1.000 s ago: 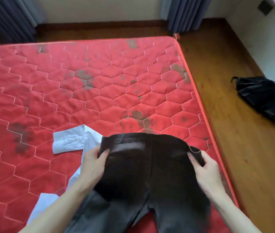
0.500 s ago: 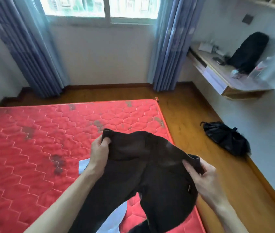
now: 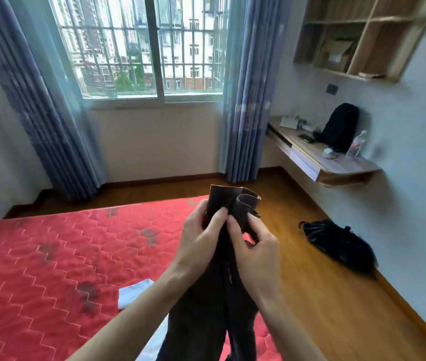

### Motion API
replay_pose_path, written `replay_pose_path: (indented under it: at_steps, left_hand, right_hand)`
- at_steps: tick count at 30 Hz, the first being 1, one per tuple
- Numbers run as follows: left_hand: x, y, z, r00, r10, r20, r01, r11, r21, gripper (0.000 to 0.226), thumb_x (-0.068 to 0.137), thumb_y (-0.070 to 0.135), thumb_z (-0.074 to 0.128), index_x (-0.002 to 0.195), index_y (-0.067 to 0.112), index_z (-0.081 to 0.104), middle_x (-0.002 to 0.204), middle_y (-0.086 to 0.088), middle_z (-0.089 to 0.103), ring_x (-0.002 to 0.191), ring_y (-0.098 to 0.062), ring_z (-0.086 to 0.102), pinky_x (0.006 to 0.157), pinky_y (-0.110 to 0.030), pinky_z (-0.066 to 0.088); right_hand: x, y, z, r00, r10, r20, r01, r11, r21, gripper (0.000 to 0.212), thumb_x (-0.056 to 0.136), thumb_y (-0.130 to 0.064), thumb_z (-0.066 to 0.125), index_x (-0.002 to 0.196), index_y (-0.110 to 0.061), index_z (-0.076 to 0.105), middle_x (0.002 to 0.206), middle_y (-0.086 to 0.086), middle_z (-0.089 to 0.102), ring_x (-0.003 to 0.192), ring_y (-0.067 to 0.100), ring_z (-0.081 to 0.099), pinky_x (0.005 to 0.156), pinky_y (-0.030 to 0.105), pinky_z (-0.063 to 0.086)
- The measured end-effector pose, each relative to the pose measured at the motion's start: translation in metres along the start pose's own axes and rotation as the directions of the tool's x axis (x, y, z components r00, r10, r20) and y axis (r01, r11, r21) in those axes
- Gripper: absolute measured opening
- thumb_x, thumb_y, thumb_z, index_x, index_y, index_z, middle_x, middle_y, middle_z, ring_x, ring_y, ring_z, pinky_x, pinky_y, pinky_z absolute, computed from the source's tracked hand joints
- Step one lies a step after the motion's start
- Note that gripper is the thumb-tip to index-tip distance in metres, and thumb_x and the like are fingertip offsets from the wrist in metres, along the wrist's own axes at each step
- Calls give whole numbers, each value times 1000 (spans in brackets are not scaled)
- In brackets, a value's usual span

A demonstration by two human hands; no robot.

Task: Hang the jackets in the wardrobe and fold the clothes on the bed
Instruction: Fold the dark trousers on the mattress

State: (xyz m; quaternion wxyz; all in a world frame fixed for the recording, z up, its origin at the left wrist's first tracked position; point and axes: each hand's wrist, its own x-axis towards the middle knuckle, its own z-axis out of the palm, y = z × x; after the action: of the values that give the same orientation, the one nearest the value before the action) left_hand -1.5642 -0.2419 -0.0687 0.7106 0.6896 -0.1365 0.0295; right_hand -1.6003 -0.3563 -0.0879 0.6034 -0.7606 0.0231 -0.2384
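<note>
Both hands [image 3: 228, 243] pinch the dark trousers' [image 3: 214, 295] waistband together.

The dark trousers [image 3: 214, 295] are running off the bottom edge, their legs unseen, and are hiding most of the white shirt [image 3: 135, 293] lying beside them on the mattress [image 3: 37, 269].

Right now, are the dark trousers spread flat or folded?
Folded lengthwise: both hands pinch the dark trousers at the doubled waistband, and the legs hang together above the red mattress.

No legible text, labels, brands or numbers anywhere; bottle [image 3: 357, 144] label too blurred.
</note>
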Motion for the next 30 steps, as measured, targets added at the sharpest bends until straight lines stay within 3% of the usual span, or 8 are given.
replay_pose_path:
  at_steps: [7,10,13,17,20,22,25,30]
  left_hand:
    - [18,16,3,995,-61,-81,51,990,-129,18,109,8,49,122,11,60,110,-6,74,105,-16,68,93,-26,56]
    - [31,19,-9,976,-172,-130,132,953,-272,20,108,9,49,121,9,63,113,-8,75,104,-19,70,92,-33,57]
    - [38,28,-22,957,-252,-140,174,892,-418,24,107,12,52,129,5,59,118,-17,71,103,-24,69,89,-38,56]
    - [39,47,-33,956,-293,5,252,814,-524,18,106,13,50,116,9,66,101,-13,75,85,-23,74,75,-34,63]
    - [40,51,-33,952,-303,53,287,813,-507,19,105,12,51,116,9,67,101,-13,75,85,-23,73,71,-33,63]
    - [41,49,-33,961,-275,25,254,845,-471,21,106,11,53,118,7,69,103,-13,75,88,-23,72,75,-31,63]
    - [40,45,-32,986,-162,-37,138,926,-352,22,106,11,54,105,11,76,95,-9,77,84,-18,71,77,-27,58]
    - [35,38,-30,966,18,-258,-50,992,-116,21,107,22,60,104,15,80,97,-7,77,89,-16,70,85,-35,56]
  right_hand:
    - [5,-24,-26,945,-145,293,127,989,79,32,111,-17,45,132,-22,70,124,-13,73,120,3,66,100,20,53]
    - [24,-12,-53,906,-418,-57,414,907,-81,26,101,-15,53,96,-12,77,90,-5,76,84,11,73,73,25,57]
    - [61,6,-83,920,-166,-356,247,949,195,31,100,-18,44,81,-19,69,78,0,69,67,19,60,63,37,48]
    - [91,5,-62,989,59,132,-92,961,260,28,104,-6,52,114,-23,72,104,-10,77,92,0,71,83,28,53]
    - [77,1,-29,890,207,407,-327,910,254,29,75,6,77,87,-20,81,86,-4,78,74,0,73,66,16,57]
    - [67,6,-16,796,376,474,-481,869,118,33,92,7,66,81,-24,68,91,5,71,60,2,69,54,14,54]
    - [58,-6,8,802,310,511,-366,931,9,32,109,2,36,96,-20,55,105,2,77,68,-2,68,59,12,53]
    - [45,-45,32,900,-165,403,17,938,346,36,100,9,55,123,-18,61,97,-16,75,94,-11,67,83,11,50]
